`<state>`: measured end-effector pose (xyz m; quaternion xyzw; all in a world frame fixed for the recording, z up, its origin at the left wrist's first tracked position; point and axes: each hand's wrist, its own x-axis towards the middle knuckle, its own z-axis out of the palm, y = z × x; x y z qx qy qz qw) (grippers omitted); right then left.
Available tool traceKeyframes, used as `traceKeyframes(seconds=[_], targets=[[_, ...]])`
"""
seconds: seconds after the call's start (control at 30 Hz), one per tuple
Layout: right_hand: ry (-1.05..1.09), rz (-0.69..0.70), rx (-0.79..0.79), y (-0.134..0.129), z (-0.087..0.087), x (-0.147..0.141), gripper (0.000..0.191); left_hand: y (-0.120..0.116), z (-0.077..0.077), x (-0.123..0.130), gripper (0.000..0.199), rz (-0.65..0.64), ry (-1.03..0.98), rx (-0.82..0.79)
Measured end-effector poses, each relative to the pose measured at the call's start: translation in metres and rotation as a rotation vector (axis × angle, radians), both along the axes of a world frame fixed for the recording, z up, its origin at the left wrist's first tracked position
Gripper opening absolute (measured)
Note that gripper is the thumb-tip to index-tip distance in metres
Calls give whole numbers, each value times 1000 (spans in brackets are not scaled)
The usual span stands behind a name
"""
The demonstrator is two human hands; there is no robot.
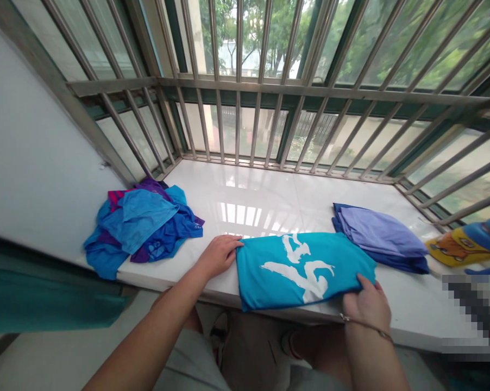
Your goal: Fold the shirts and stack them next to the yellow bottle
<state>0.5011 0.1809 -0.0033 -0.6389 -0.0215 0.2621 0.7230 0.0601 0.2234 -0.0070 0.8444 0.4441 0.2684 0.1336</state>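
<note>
A turquoise T-shirt (265, 285) with large white brush lettering lies folded into a long shape at the front edge of the white sill. My left hand (221, 253) pinches its upper left corner between thumb and fingers. At the lower right end, my right hand (367, 304) grips the cloth, thumb on top and the other fingers hidden beneath. A bracelet circles my right wrist. Just behind the shirt's right end sits a stack of folded clothes (381, 233), lavender over dark blue.
A crumpled heap of blue and purple clothes (147, 217) lies on the left of the white sill (196, 184). Metal window bars (237, 130) run along the back. A yellow and blue object with a cartoon animal (465, 241) is at the right. A teal cloth (45, 298) hangs at lower left.
</note>
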Motion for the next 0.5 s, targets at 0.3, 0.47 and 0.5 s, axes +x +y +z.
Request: traceKeyframes(seconds=[0.3, 0.47, 0.5], targets=[[-691, 177, -166, -6, 29, -18, 43, 2, -1, -1, 47, 7, -21, -22], [-1516, 952, 163, -16, 69, -94, 28, 2, -1, -3, 45, 11, -50, -48], [-1609, 1161, 227, -21, 71, -111, 33, 2, 0, -3, 43, 11, -48, -49]])
